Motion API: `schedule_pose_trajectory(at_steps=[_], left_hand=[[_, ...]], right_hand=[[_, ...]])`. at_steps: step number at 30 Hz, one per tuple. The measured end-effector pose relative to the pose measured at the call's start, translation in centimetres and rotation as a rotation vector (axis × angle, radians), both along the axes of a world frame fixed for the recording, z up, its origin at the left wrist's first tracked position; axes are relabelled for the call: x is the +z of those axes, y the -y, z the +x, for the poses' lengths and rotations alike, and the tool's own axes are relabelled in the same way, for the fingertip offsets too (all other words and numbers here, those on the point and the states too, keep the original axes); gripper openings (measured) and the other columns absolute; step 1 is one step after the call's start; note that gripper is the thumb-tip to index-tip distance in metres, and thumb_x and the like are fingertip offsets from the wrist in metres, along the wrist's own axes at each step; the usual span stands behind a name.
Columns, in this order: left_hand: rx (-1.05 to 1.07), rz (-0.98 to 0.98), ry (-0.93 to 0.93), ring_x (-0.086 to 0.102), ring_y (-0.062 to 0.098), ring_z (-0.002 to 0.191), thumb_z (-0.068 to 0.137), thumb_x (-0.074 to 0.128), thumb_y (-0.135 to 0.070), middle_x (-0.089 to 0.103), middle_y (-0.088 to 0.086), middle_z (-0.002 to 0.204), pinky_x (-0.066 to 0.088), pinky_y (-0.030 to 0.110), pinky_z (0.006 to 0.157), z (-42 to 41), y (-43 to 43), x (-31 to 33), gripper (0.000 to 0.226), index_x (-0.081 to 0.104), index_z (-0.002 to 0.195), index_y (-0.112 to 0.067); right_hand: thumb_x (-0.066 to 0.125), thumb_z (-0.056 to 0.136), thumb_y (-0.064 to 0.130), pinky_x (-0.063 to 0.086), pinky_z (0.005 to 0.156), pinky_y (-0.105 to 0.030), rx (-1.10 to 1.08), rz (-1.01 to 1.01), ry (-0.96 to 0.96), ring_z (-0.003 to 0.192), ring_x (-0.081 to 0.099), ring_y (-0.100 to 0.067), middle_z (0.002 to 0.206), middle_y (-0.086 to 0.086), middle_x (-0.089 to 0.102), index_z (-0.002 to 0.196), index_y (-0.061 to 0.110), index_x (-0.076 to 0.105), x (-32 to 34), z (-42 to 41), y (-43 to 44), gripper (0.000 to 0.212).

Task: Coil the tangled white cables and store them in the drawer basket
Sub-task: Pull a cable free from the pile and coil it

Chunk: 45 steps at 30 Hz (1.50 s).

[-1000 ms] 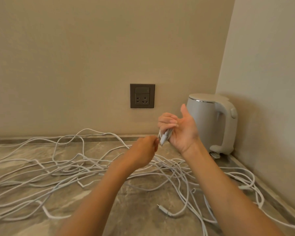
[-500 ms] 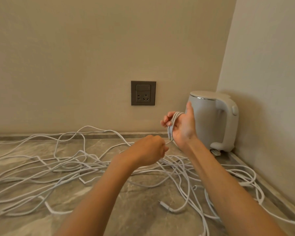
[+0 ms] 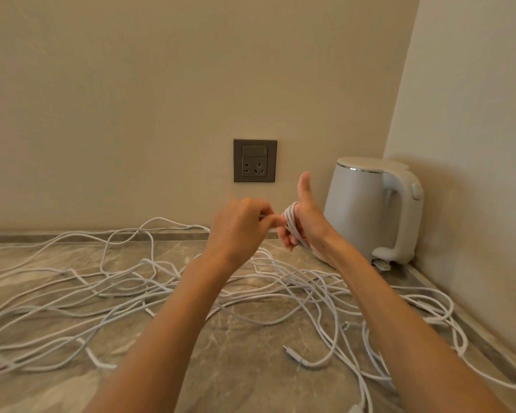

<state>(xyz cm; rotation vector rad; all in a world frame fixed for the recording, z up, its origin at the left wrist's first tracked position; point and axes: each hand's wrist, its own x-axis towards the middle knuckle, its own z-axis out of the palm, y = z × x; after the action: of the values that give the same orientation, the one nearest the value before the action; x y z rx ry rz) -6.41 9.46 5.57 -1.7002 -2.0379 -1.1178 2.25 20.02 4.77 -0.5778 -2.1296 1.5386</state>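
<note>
A cable coil (image 3: 291, 223) wraps the right hand (image 3: 309, 225)
Thumb up, its grip curls on the loops; the left hand (image 3: 239, 228) pinches the strand (image 3: 265, 217) beside it; tangled cables (image 3: 125, 290) sprawl across the tabletop (image 3: 251, 368).

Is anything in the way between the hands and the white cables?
Nothing visible. The right hand has white cable looped round its fingers, and the left hand holds a strand. No basket in view.

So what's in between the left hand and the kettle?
In the head view, the right hand is there, thumb up, with white cable looped round its fingers, between the left hand and the kettle.
</note>
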Motion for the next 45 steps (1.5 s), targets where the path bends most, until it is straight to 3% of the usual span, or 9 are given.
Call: schedule_pose_trajectory(at_steps=[5,10,14,20,23,26,33,38,45], left_hand=[[0.009,0.06,0.044,0.055,0.016,0.068,0.087,0.06,-0.028,0.065,0.002,0.075,0.042,0.028,0.064,-0.5,0.0,0.3,0.023,0.069,0.085,-0.006],[0.027,0.064,0.214,0.054,0.021,0.07,0.088,0.059,-0.031,0.057,0.001,0.07,0.041,0.032,0.066,-0.7,-0.4,-0.3,0.024,0.064,0.081,-0.008],[-0.051,0.021,0.279,0.05,0.014,0.079,0.091,0.052,-0.032,0.055,-0.001,0.083,0.039,0.031,0.071,-0.5,-0.5,-0.1,0.022,0.06,0.091,-0.012],[-0.167,-0.02,0.245,0.044,0.014,0.06,0.097,0.039,-0.032,0.051,0.0,0.061,0.037,0.033,0.062,-0.4,-0.6,0.0,0.038,0.052,0.065,-0.016],[-0.154,-0.02,0.218,0.041,0.008,0.055,0.097,0.038,-0.033,0.047,-0.007,0.057,0.033,0.032,0.06,-0.1,-0.6,-0.2,0.041,0.045,0.058,-0.023],[-0.112,0.012,0.203,0.036,0.007,0.051,0.098,0.039,-0.03,0.041,-0.009,0.052,0.026,0.031,0.056,0.2,-0.6,-0.3,0.045,0.039,0.053,-0.024],[-0.124,-0.047,0.204,0.039,0.012,0.056,0.1,0.031,-0.029,0.043,0.004,0.057,0.029,0.031,0.061,1.5,-0.7,-0.2,0.043,0.041,0.06,-0.021],[-0.114,-0.174,0.134,0.052,0.034,0.087,0.101,0.03,-0.025,0.059,0.02,0.092,0.033,0.034,0.071,1.5,-0.7,-0.5,0.036,0.055,0.091,-0.001],[0.032,0.055,0.244,0.052,0.034,0.08,0.101,0.027,-0.027,0.054,0.01,0.078,0.039,0.041,0.071,0.0,-0.6,-0.4,0.032,0.05,0.089,-0.008]], right_hand=[[-0.014,0.078,0.074,0.033,0.037,-0.019,0.155,-0.114,0.105,0.031,0.035,-0.012,0.039,-0.006,0.043,0.049,0.005,0.043,0.1,0.5,0.0,0.095],[-0.005,0.074,0.082,0.017,0.029,-0.011,0.41,-0.472,0.003,0.026,0.022,-0.006,0.034,0.0,0.032,0.039,0.013,0.036,0.4,0.9,-0.3,0.088],[0.005,0.074,0.083,0.025,0.028,-0.009,0.729,-0.785,-0.107,0.023,0.033,-0.005,0.032,0.001,0.041,0.039,0.012,0.045,0.2,0.4,-0.2,0.089],[0.022,0.08,0.075,0.037,0.037,-0.02,1.047,-1.07,-0.226,0.033,0.034,-0.017,0.047,-0.014,0.059,0.05,0.011,0.042,-0.4,-0.4,-0.2,0.074],[0.014,0.081,0.076,0.033,0.031,-0.013,0.893,-0.974,-0.188,0.026,0.029,-0.012,0.037,-0.007,0.051,0.04,0.011,0.047,-0.2,-0.3,0.0,0.084],[0.004,0.082,0.077,0.019,0.023,-0.008,0.46,-0.78,-0.14,0.018,0.024,-0.005,0.025,0.001,0.032,0.028,0.014,0.035,0.5,0.0,0.6,0.089],[0.013,0.088,0.072,0.015,0.026,-0.012,-0.182,-0.54,-0.164,0.021,0.02,-0.007,0.029,0.001,0.026,0.029,0.016,0.029,0.3,-0.6,1.1,0.082],[0.017,0.092,0.066,0.018,0.028,-0.011,-0.281,-0.515,-0.223,0.022,0.022,-0.008,0.03,0.001,0.027,0.034,0.015,0.031,-0.1,-1.1,0.9,0.078],[0.019,0.1,0.05,0.043,0.046,-0.017,0.072,-0.805,-0.332,0.036,0.043,-0.012,0.041,-0.004,0.047,0.048,0.007,0.055,0.8,-0.4,0.6,0.077]])
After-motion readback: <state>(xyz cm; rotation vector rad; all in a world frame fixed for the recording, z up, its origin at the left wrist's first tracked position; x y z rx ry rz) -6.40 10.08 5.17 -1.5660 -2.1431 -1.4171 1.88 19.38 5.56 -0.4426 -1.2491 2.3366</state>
